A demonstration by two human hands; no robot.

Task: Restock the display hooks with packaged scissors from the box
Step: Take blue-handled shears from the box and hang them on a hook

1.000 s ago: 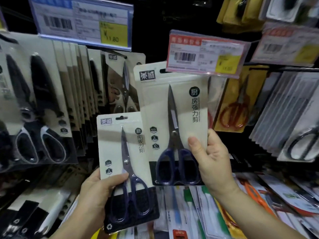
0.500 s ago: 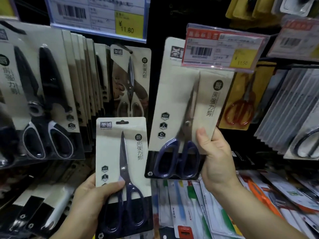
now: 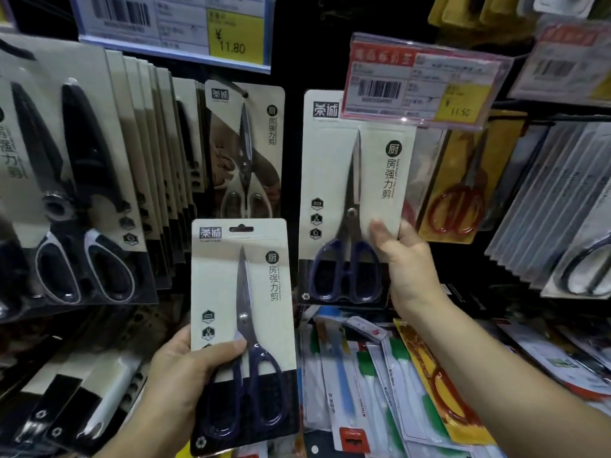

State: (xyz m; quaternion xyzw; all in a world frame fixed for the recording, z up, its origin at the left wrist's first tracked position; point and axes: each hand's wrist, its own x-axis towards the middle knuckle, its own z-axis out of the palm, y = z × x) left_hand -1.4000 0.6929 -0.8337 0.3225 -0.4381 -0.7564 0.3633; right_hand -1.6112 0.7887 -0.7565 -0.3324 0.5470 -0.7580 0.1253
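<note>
My right hand (image 3: 408,266) grips a beige card of blue-handled scissors (image 3: 334,180) by its lower right edge. It is held upright against the display, its top tucked behind the red price tag (image 3: 420,84). The hook there is hidden by the tag. My left hand (image 3: 178,381) holds a second, identical scissors pack (image 3: 218,292) lower down, thumb across the handles, its hang hole free.
Rows of black-and-white scissors packs (image 3: 76,193) hang at the left under a blue price tag (image 3: 172,28). One pack of kitchen shears (image 3: 244,150) hangs in the middle. Red-handled scissors (image 3: 459,206) and more packs hang at the right. Packaged utensils (image 3: 370,391) lie below.
My right hand has swung its pack from tilted to upright and set it a little lower behind the red tag. My left hand with its pack has stayed about where it was.
</note>
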